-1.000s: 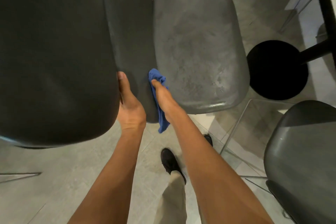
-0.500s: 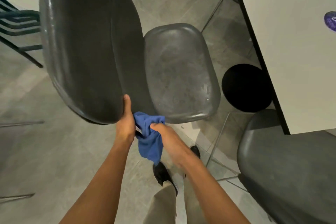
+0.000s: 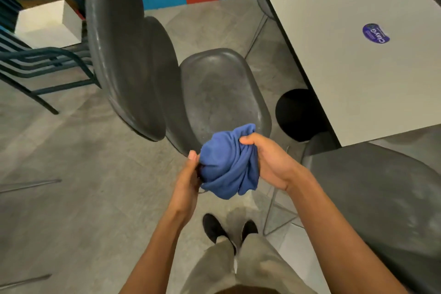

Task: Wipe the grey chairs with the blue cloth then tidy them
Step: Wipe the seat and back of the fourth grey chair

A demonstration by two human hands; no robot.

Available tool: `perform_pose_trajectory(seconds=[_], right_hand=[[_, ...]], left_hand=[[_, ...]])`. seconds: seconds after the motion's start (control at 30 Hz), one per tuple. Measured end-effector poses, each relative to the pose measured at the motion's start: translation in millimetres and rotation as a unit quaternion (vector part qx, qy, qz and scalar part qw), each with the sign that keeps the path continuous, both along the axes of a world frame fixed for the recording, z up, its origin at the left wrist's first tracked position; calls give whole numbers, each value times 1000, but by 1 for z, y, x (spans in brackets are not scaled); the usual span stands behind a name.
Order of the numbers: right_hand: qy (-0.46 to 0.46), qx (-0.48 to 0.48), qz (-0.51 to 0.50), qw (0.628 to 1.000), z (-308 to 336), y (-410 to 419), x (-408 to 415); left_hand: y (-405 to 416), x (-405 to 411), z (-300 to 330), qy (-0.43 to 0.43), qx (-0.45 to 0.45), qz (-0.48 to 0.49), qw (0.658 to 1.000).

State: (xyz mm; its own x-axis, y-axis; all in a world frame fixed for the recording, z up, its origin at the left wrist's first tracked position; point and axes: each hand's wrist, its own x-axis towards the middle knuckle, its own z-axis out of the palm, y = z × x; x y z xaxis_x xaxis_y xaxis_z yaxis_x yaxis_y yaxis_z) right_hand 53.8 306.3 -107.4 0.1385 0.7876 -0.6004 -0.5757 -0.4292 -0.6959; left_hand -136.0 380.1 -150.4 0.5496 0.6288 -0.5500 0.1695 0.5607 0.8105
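Both hands hold the cloth (image 3: 229, 162) bunched between them above the floor, just short of the chair (image 3: 214, 93): left hand (image 3: 188, 174) pinching its edge, right hand (image 3: 267, 160) gripping the bulk. Likely refolding between wipes; next, a clean face must go onto the seat.

The light is soft, even and rather dim, seemingly from overhead. A pale sheen runs along the edge of the tall grey chair back (image 3: 114, 38), and the white table (image 3: 353, 55) is the brightest surface. Beneath that table's near-left corner the shadow turns almost black. Wide-angle distortion bends straight lines towards the edges. Detail is slightly soft throughout, and the grey chair (image 3: 381, 198) at the right edge smears with blur.
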Motion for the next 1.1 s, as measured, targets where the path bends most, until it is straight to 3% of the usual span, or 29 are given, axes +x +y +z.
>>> perform_pose_trajectory(seconds=[0.17, 0.33, 0.5, 0.7, 0.8, 0.93, 1.1], right_hand=[[-32, 15, -39, 999, 3, -44, 6], [-82, 17, -86, 993, 5, -90, 10], [-168, -13, -152, 974, 5, -132, -6], [-198, -29, -245, 949, 19, -142, -46], [-183, -31, -251, 950, 26, -133, -70], [-251, 18, -200, 947, 22, -122, -108], [-298, 8, -185, 937, -1, -98, -143]], left_hand=[[-14, 7, 16, -37, 42, -37, 998], [-41, 13, 35, -4, 140, -124, 982], [-83, 10, 48, -10, 244, -94, 965], [-115, -6, 58, 24, 339, -34, 940], [-125, -18, 68, 44, 347, 19, 937], [-123, -36, 72, 57, 330, 88, 938], [-105, -65, 58, 85, 324, 151, 930]])
